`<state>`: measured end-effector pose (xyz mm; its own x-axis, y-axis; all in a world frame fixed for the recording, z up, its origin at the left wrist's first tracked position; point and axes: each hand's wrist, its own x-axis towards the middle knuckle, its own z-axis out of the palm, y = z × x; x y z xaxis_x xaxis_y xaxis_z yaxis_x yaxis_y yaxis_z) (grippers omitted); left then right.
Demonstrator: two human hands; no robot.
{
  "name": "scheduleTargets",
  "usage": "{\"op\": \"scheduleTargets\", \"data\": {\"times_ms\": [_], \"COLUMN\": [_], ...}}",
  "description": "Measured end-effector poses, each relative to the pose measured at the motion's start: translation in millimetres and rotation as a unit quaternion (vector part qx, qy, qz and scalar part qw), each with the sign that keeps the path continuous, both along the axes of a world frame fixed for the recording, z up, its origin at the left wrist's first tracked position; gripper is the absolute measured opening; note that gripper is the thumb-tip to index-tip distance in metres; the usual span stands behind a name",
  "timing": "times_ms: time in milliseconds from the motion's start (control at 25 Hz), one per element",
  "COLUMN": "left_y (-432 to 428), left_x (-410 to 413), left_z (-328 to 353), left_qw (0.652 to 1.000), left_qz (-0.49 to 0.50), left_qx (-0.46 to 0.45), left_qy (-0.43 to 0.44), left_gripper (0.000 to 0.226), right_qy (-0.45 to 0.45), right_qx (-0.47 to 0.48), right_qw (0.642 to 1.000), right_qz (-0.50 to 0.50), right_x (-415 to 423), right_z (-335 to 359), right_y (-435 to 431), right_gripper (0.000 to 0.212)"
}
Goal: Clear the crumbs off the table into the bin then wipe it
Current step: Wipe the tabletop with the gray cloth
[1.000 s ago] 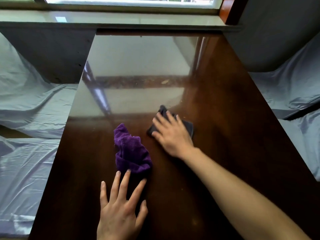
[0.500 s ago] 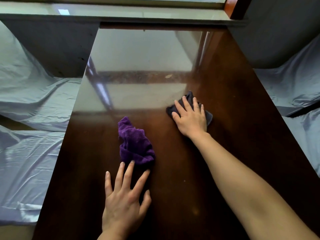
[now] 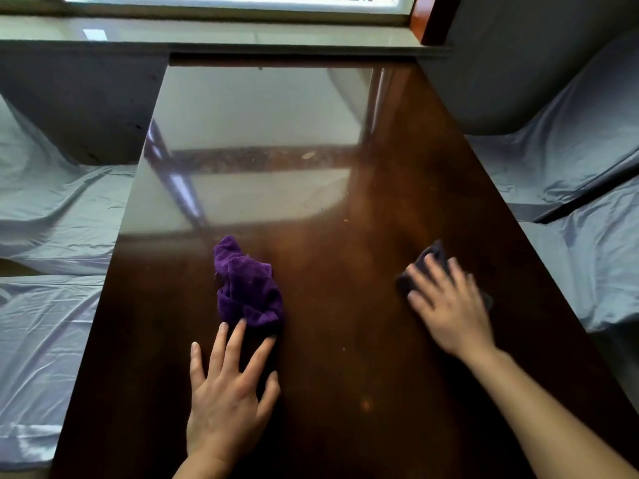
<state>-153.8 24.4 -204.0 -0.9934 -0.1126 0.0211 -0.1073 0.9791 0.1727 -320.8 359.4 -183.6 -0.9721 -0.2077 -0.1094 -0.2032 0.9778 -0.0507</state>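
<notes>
A glossy dark brown table (image 3: 345,392) fills the view. My right hand (image 3: 449,305) presses flat on a dark grey cloth (image 3: 432,259) near the table's right edge; the hand is blurred by motion and hides most of the cloth. A crumpled purple cloth (image 3: 247,283) lies loose at the table's middle left. My left hand (image 3: 228,395) rests flat on the table with fingers spread, fingertips just touching the purple cloth's near edge. A pale crumb (image 3: 307,155) lies farther back, with tiny specks (image 3: 345,220) nearer. No bin is in view.
Seats draped in pale blue sheets stand on the left (image 3: 45,305) and on the right (image 3: 570,202) of the table. A window sill (image 3: 207,32) runs along the table's far end. Window glare covers the far half of the tabletop.
My right hand slid the dark cloth from the table's middle to the right and nearer to me. The left hand and the purple cloth have stayed where they were.
</notes>
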Motion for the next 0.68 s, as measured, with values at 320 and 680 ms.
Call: {"op": "scheduleTargets", "data": {"times_ms": [320,680], "left_y": [-2,0], "left_x": [0,2], "left_z": [-3,2], "left_qw": [1.000,1.000], "left_qz": [0.003,-0.003], "left_qx": [-0.014,0.028], "left_qy": [0.002,0.000], "left_gripper": [0.058,0.060], "right_qy": [0.051,-0.001], "right_qx": [-0.037,0.016], "right_qw": [0.998,0.994], "right_qz": [0.025,-0.112], "right_x": [129,137], "right_z": [-14,7], "right_y": [-99,39], "right_gripper": [0.053,0.056]}}
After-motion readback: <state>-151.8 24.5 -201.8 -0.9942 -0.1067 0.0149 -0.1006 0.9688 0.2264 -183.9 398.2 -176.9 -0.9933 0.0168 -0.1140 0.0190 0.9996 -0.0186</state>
